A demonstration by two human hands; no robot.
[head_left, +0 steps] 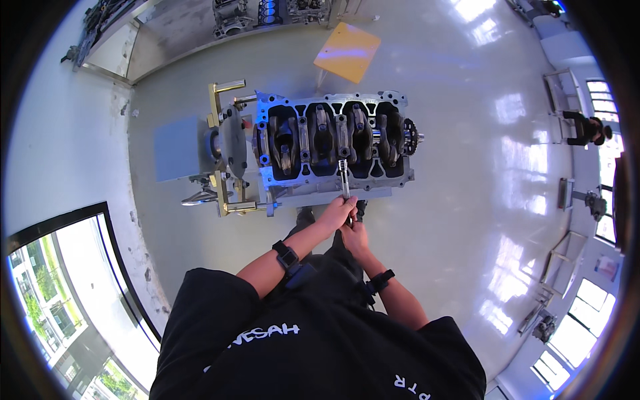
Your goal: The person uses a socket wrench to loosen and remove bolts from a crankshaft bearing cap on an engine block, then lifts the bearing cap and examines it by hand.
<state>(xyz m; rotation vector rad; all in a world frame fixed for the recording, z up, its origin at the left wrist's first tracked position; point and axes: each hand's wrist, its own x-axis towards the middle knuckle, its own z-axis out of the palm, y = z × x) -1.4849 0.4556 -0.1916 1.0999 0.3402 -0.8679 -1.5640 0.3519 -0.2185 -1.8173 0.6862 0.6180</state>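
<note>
An engine block lies in front of me with its crankshaft and main bearing caps facing up. A shiny long-handled socket wrench reaches from my hands to the near end of one bearing cap, right of the block's middle. My left hand is closed around the wrench's handle. Just below it, my right hand is closed at the near end of the same handle, partly covering it. The socket's exact seat on the bolt is too small to make out.
An engine stand with a grey box, brass-coloured arms and a handwheel holds the block's left end. Beyond the block is a yellow-topped stool. A workbench with engine parts stands far left. Another person is far right.
</note>
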